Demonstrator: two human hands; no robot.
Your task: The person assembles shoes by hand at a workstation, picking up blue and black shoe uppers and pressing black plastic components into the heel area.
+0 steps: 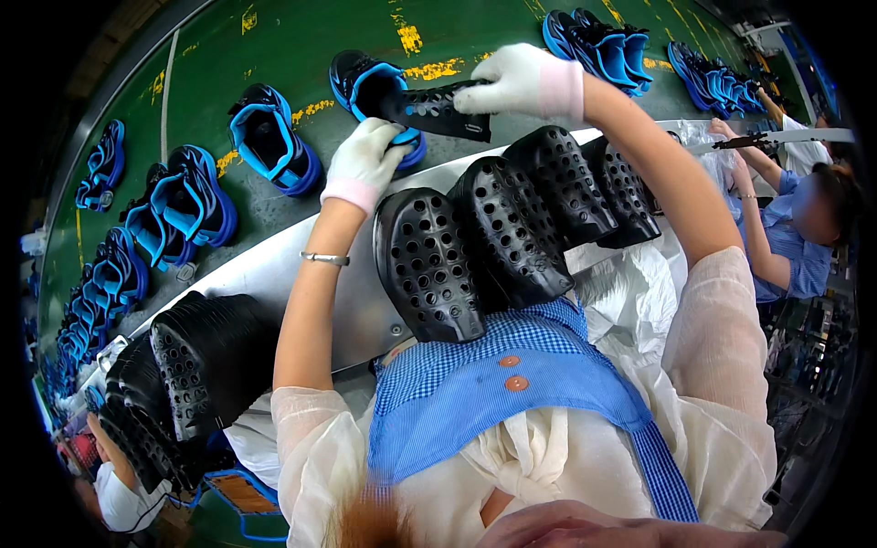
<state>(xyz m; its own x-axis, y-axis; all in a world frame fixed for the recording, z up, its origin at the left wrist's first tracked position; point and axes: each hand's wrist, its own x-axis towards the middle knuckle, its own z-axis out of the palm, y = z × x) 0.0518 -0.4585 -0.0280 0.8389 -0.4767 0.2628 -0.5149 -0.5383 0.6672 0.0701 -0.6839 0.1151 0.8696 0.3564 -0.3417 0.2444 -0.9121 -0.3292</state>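
My right hand (521,84), in a white glove with a pink cuff, grips one end of a black perforated plastic shoe insert (443,111). The other end of the insert dips into the opening of a black and blue sneaker (345,71). Gloved the same way, my left hand (365,157) has its fingers closed on the heel collar of that sneaker. Below my hands, several nested stacks of the same inserts (425,265) lean against the metal ledge (338,301) in front of my blue checked apron.
A green conveyor belt (301,36) with yellow marks carries more sneakers, among them one on the left (269,137) and a group at the far right (598,50). More stacked inserts (187,374) stand at lower left. A co-worker (795,228) is at the right.
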